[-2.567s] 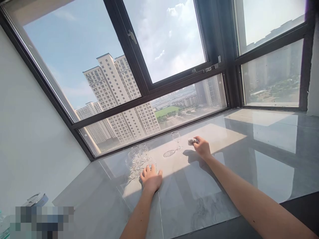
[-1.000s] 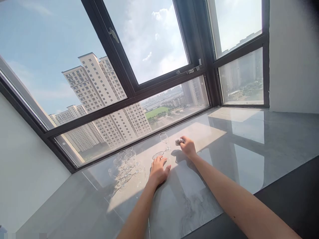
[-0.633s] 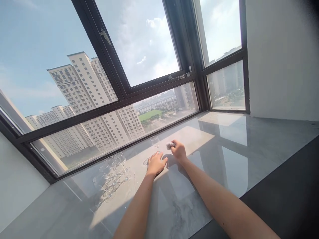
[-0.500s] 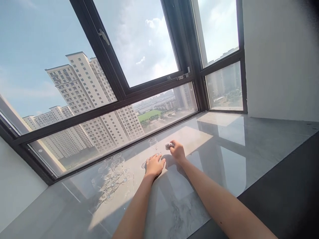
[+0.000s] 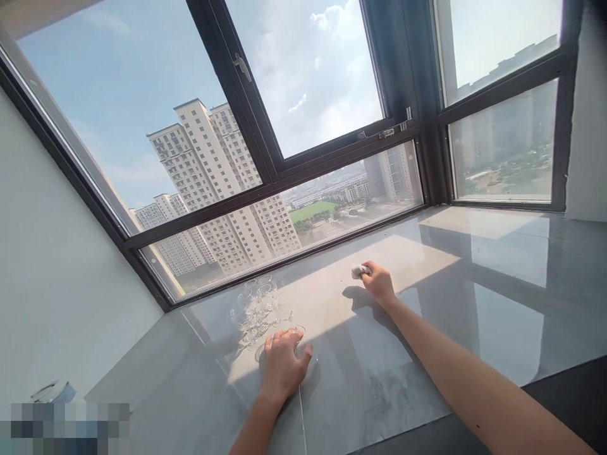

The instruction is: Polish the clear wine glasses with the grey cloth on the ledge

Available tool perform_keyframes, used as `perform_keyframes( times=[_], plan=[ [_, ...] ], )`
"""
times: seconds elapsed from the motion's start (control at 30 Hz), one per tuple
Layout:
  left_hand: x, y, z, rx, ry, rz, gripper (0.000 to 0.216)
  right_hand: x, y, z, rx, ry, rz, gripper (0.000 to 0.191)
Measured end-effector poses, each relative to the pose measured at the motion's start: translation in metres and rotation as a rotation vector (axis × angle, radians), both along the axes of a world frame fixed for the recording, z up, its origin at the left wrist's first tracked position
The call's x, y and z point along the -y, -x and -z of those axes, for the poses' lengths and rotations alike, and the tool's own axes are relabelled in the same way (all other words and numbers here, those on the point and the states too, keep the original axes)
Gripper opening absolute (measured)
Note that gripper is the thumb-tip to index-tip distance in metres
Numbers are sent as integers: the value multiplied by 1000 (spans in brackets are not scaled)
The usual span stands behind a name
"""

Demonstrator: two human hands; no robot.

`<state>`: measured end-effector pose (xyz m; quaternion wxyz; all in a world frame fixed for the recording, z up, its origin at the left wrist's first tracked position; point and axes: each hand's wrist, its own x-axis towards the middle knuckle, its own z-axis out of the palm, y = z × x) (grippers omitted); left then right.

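My left hand is closed around a clear stemmed glass low over the sill. The glass's rim shows past my fingertips; most of its body is hidden by the hand. Just beyond, several clear stemmed glasses stand close together on the sunlit stone, their outlines faint and overlapping. Farther right, my right hand grips a bunched whitish cloth, held above the sill with its shadow below.
The glossy grey stone sill runs beneath a dark-framed window. A white wall closes off the left side. At lower left, a partly blurred patch adjoins a round-rimmed object I cannot make out. The sill's front edge drops to a dark area.
My view has swung left. The left hand has brought the glass nearer and leftward, toward the grouped glasses. The right hand still grips the cloth, now farther from the left hand.
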<state>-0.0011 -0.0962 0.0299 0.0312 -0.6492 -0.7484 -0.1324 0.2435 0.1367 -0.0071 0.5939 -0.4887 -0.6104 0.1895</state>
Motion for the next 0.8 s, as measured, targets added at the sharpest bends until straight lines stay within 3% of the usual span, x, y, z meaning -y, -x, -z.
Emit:
perform_keyframes(
  times=[0.3, 0.47, 0.6, 0.8],
  plan=[
    [-1, 23, 20, -58, -53, -278, 53, -2, -1, -1, 49, 15, 18, 23],
    [1, 24, 17, 3, -195, -317, 44, -3, -1, 2, 46, 2, 7, 24],
    [4, 20, 11, 152, -289, -191, 30, -3, -1, 2, 46, 2, 1, 25],
    [-3, 10, 20, 202, -248, 149, 38, 7, 5, -9, 30, -9, -7, 27]
  ],
)
